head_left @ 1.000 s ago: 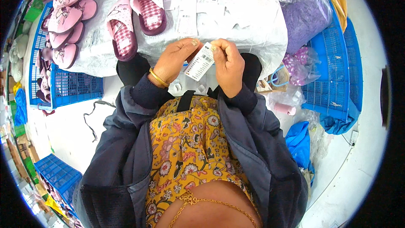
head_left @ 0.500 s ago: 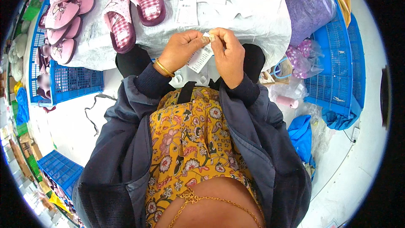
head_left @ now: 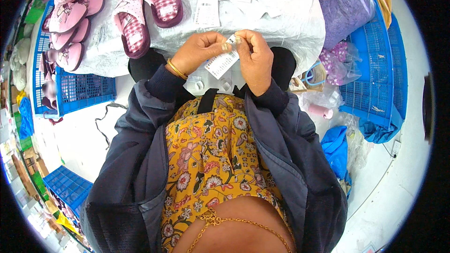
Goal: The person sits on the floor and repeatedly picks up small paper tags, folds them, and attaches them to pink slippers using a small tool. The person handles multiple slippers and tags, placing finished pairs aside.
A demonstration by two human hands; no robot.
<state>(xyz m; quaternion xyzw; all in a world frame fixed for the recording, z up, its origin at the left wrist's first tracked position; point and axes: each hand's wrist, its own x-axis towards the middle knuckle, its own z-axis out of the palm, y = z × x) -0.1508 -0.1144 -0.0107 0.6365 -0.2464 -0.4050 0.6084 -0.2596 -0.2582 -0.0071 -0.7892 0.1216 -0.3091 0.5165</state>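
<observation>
My left hand (head_left: 198, 52) and my right hand (head_left: 255, 61) meet over my lap, just in front of the table edge. Between them is a white printed paper tag (head_left: 220, 66), pinched near its top end by the thumbs and fingers of both hands. Its lower end hangs free and tilts toward the left. Beyond my hands, to the left, lies a pair of pink slippers with checked insoles, one slipper (head_left: 132, 22) nearer and the other slipper (head_left: 164, 2) farther off. More white tags (head_left: 207, 7) are spread on the table straight ahead.
Stacked pink slippers (head_left: 68, 16) fill the table's left end, above a blue crate (head_left: 86, 91). Clear plastic covers the table (head_left: 105, 49). At the right are a purple plastic-wrapped bundle (head_left: 344, 11), blue crates (head_left: 370, 79) and a pink thread spool (head_left: 321, 111).
My left hand has shifted slightly left. The tag has turned a little, and its printed face shows more fully. Both hands still pinch it.
</observation>
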